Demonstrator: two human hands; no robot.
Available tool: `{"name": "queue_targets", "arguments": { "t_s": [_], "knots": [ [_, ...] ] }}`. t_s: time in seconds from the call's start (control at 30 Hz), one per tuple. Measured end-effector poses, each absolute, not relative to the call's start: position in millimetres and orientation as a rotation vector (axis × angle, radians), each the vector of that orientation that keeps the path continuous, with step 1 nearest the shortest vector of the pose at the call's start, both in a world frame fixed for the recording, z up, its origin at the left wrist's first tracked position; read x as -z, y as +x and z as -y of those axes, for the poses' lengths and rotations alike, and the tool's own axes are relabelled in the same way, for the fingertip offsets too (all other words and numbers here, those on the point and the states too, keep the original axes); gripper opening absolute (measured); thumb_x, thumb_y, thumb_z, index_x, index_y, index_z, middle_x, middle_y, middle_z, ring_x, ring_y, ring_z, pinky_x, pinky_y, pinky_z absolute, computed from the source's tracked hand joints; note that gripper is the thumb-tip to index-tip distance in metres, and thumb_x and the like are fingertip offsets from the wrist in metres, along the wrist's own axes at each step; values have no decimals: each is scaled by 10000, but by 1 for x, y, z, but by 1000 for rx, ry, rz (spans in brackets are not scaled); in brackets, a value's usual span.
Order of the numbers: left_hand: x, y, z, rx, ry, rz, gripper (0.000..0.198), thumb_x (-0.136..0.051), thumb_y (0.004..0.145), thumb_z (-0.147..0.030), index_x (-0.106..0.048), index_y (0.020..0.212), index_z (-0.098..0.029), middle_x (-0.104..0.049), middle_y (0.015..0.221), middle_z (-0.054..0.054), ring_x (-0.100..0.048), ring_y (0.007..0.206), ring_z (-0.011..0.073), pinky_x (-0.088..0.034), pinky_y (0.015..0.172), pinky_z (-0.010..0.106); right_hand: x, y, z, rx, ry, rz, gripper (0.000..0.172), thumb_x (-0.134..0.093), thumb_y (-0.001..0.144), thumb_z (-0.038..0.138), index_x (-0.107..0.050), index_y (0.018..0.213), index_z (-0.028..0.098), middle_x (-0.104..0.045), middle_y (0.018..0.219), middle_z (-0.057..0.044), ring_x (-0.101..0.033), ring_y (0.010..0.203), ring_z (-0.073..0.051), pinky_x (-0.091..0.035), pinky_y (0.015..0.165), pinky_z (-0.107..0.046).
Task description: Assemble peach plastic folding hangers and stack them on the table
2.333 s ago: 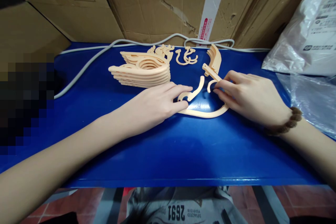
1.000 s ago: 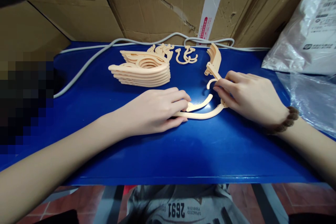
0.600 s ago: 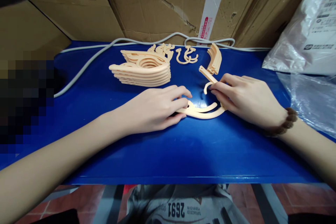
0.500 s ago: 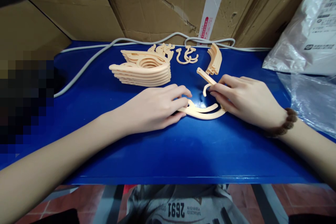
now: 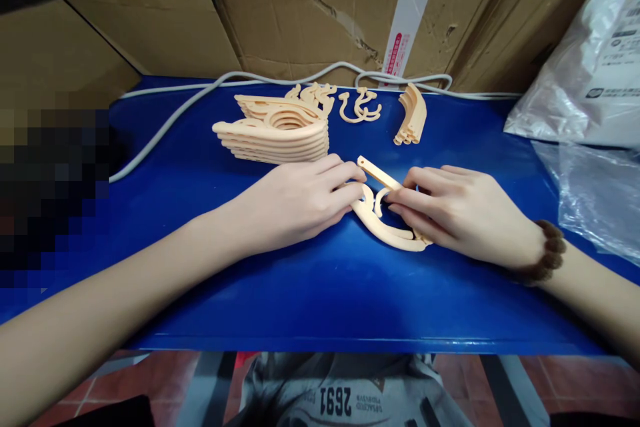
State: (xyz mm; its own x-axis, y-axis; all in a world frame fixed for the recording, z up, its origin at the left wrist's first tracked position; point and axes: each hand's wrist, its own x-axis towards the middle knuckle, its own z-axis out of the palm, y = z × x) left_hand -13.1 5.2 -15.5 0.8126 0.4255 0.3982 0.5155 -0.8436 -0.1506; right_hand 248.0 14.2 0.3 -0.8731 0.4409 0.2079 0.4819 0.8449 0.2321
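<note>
My left hand (image 5: pixel 310 197) pinches the left end of a curved cream plastic piece (image 5: pixel 385 232) low over the blue table. At its right end, my right hand (image 5: pixel 445 203) has its fingers closed on the same piece and on a straight bar with a hole (image 5: pixel 377 173). A small hook-shaped part (image 5: pixel 379 203) juts out by the right fingertips, which hide where the parts meet. Behind my left hand lies a stack of cream curved pieces (image 5: pixel 273 137).
Loose hooks (image 5: pixel 360 107) and a bundle of curved bars (image 5: pixel 412 115) lie farther back on the blue table (image 5: pixel 300 300). A white cable (image 5: pixel 170 123) runs before cardboard boxes (image 5: pixel 300 13). Clear plastic packaging (image 5: pixel 575 80) sits at the right.
The curved piece has tilted, its right end now nearer the table's front edge. My right hand has moved down and slightly left, bringing the straight bar closer to my left hand.
</note>
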Motion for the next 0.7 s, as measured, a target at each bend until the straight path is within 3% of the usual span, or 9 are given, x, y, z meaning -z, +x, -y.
{"name": "queue_targets", "arguments": {
  "t_s": [0.37,0.57,0.7],
  "knots": [
    [15,-13,-5,531,-2802,740,216,-445,1018,-180,-636,1096,-114,-679,1167,94,-651,1007,229,-541,816,334,-2,244,-12,302,-672,2904,352,-389,1039,346,-678,933,174,-570,814,-41,-496,670,-164,-357,664,-292],
    [18,-11,-5,637,-2812,842,186,-499,996,-185,-602,1135,-117,-641,1256,108,-614,1132,241,-522,921,344,0,242,-7,311,-645,2875,356,-403,1034,385,-660,923,165,-588,797,-40,-517,685,-175,-370,672,-295],
    [19,-10,-3,627,-2798,1017,238,-526,975,-196,-564,1197,-120,-630,1260,107,-628,1110,247,-527,890,351,0,240,-5,290,-629,2849,377,-396,1035,403,-643,894,156,-592,780,-40,-510,675,-168,-364,662,-292]
  ]
}}
